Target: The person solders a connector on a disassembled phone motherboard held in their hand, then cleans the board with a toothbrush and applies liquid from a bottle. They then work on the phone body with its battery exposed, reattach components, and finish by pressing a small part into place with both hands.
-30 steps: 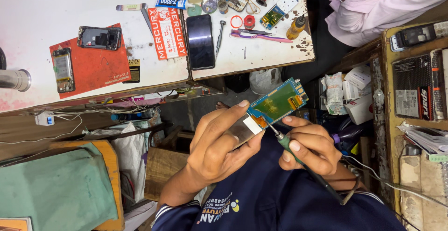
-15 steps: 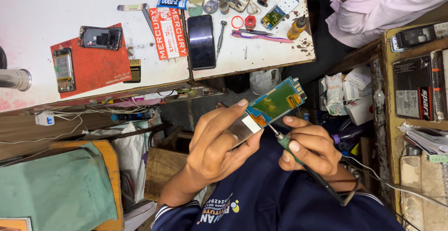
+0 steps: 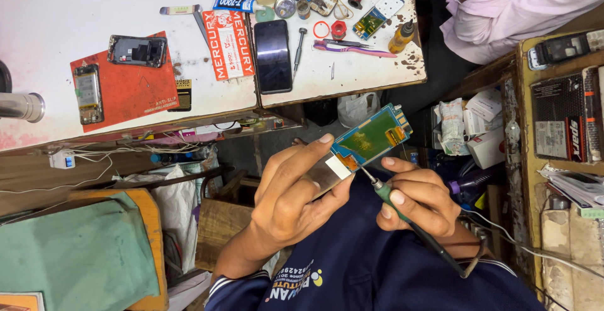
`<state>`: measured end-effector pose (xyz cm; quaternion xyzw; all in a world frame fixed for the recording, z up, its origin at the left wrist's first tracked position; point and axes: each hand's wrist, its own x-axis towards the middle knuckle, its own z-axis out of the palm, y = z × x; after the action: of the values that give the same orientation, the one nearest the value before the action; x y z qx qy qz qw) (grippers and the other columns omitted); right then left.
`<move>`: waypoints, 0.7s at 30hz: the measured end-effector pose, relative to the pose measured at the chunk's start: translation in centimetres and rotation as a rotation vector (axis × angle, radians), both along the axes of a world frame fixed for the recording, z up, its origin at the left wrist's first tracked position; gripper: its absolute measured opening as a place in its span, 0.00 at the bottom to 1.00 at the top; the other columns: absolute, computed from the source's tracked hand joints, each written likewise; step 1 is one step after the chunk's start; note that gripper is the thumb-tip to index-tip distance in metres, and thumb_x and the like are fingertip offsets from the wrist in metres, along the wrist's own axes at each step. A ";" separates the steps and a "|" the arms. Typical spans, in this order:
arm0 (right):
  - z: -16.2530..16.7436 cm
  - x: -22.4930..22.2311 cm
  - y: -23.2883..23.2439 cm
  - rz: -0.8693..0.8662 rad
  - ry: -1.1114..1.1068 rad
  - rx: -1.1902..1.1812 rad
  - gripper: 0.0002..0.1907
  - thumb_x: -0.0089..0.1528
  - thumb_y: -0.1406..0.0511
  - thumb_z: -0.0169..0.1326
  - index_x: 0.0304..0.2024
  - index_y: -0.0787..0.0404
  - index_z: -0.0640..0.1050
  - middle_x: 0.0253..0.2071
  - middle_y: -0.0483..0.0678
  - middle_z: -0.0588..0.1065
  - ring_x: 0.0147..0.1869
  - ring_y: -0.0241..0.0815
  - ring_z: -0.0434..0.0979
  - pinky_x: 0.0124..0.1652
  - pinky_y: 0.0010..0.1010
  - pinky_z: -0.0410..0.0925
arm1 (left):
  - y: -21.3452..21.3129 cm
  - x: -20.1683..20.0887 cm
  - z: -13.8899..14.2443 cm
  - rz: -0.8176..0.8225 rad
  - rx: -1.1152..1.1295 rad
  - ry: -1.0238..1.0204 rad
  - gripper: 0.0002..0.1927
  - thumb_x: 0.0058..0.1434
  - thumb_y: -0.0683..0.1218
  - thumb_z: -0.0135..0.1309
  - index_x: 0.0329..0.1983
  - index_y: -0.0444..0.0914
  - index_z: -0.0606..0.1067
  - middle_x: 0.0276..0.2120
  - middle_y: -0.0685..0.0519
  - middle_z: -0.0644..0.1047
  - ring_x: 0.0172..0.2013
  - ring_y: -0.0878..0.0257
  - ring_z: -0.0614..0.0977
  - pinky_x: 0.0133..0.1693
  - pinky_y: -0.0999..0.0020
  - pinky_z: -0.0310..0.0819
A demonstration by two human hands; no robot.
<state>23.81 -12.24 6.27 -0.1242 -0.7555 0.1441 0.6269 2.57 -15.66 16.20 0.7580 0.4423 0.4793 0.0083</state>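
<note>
We are holding a small green and blue circuit board with a silvery metal plate (image 3: 368, 141) in our left hand (image 3: 292, 201), the fingers curling around its lower end and the thumb pressing along its upper edge, above our lap and below the edge of the white tabletop (image 3: 126, 9). Our right hand (image 3: 418, 201) is pinching a thin green-handled soldering iron (image 3: 393, 204) between thumb and fingers, its metal tip touching the board near the white patch at the lower end. The iron's dark cable is trailing off towards the right.

On the tabletop a black smartphone (image 3: 273, 56) is lying face up, just beside a red printed card (image 3: 229, 44). Further left, a red anti-slip mat (image 3: 135, 91) is carrying two opened phone parts. At the upper right, another person's pale pink sleeve (image 3: 503, 9) is showing.
</note>
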 end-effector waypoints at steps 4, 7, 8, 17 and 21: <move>-0.1 0.0 0.0 0.000 -0.006 0.004 0.14 0.63 0.70 0.60 0.47 0.67 0.70 0.36 0.53 0.72 0.37 0.43 0.76 0.49 0.51 0.80 | 0.0 0.0 -0.1 0.004 0.001 -0.008 0.30 0.55 0.38 0.76 0.41 0.35 0.61 0.53 0.37 0.76 0.47 0.45 0.83 0.49 0.57 0.84; -0.1 0.0 0.0 0.000 -0.006 0.011 0.14 0.63 0.70 0.60 0.47 0.67 0.70 0.36 0.53 0.72 0.37 0.43 0.76 0.49 0.51 0.80 | 0.0 0.0 -0.1 0.008 0.000 -0.013 0.30 0.55 0.38 0.76 0.40 0.36 0.60 0.53 0.37 0.76 0.47 0.45 0.83 0.49 0.57 0.84; 0.0 0.0 0.0 0.000 -0.004 0.013 0.14 0.63 0.70 0.60 0.47 0.67 0.70 0.36 0.53 0.72 0.37 0.43 0.76 0.49 0.51 0.80 | -0.1 0.0 -0.2 0.009 -0.001 -0.015 0.31 0.55 0.38 0.76 0.40 0.36 0.60 0.53 0.37 0.76 0.47 0.45 0.83 0.49 0.57 0.84; 0.0 -0.2 0.0 0.014 -0.003 0.014 0.14 0.63 0.69 0.60 0.46 0.68 0.70 0.35 0.53 0.72 0.36 0.43 0.76 0.48 0.51 0.80 | -0.2 -0.2 -0.3 0.008 0.013 -0.023 0.32 0.56 0.39 0.77 0.42 0.35 0.60 0.55 0.37 0.76 0.48 0.45 0.83 0.49 0.56 0.83; 0.0 -0.4 0.1 0.005 0.020 0.017 0.14 0.63 0.69 0.60 0.46 0.68 0.71 0.35 0.53 0.72 0.36 0.43 0.76 0.48 0.51 0.81 | -0.2 -0.3 -0.3 0.010 0.010 -0.007 0.32 0.54 0.38 0.77 0.41 0.36 0.60 0.53 0.36 0.76 0.46 0.44 0.83 0.47 0.57 0.84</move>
<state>23.42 -12.16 6.28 -0.1156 -0.7507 0.1406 0.6351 2.24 -15.83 15.91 0.7541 0.4437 0.4842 0.0038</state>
